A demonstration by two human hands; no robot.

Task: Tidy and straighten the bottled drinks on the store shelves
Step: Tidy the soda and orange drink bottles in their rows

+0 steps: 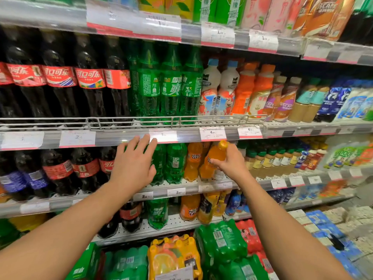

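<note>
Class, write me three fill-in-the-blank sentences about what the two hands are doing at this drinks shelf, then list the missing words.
1. The right hand grips a tilted bottle filled with a drink coloured ____.
2. The left hand lies open against bottles coloured ____.
3. On the shelf above, the large bottles with red labels stand to the ____ of the large green ones.

Missing words: orange; green; left
</note>
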